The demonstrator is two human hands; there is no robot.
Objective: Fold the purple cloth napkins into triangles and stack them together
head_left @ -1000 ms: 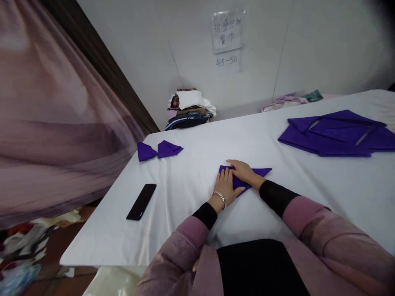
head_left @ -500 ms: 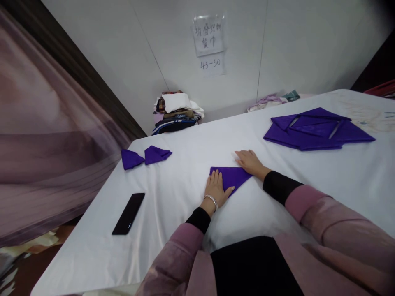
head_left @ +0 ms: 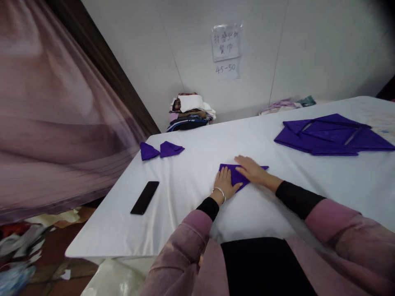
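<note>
A purple napkin [head_left: 238, 177], folded into a triangle, lies flat on the white-covered table [head_left: 197, 205] before me. Pressed on its left part is my left hand [head_left: 225, 183], fingers stretched out and a silver bracelet at the wrist. My right hand [head_left: 251, 169] rests flat across the napkin's upper right, covering some of it; its fingers point left and a narrow purple tip shows beyond the hand on the right. Neither hand grips anything.
Two small folded purple napkins [head_left: 171, 149] lie at the table's far left, with a black phone [head_left: 145, 198] nearer me. Several larger folded purple napkins [head_left: 330, 137] overlap at the right. Behind the table stands a pile of folded cloths [head_left: 191, 113]; a curtain [head_left: 61, 123] hangs at left.
My right hand has moved from the napkin's right corner leftward onto its middle. My left hand stays on the left part. The view has shifted, so the table items appear farther right.
</note>
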